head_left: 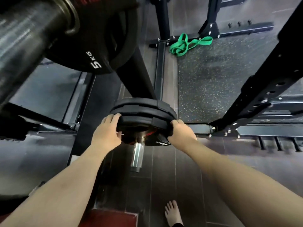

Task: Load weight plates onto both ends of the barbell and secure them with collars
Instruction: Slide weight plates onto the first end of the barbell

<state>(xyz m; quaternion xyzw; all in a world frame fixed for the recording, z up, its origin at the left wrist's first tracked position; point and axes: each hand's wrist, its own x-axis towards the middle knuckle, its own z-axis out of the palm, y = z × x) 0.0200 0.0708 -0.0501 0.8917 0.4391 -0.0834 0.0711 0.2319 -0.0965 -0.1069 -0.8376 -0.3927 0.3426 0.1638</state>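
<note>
A black 10 kg weight plate point(141, 123) sits on a chrome storage peg point(137, 154) low on the rack, in front of two more black plates point(139, 104). My left hand point(107, 131) grips its left rim and my right hand point(179, 131) grips its right rim, fingers curled over the edge. At the top left, very close to the camera, the barbell sleeve point(24, 40) runs up to a black 5 kg plate point(98, 51) loaded on it, with another plate behind. No collar is visible.
Black rack uprights and base rails point(255, 89) stand to the right and behind. A green resistance band point(186, 45) lies on the speckled rubber mat point(213, 79). A bare foot point(173, 213) stands on the dark tiled floor near the bottom.
</note>
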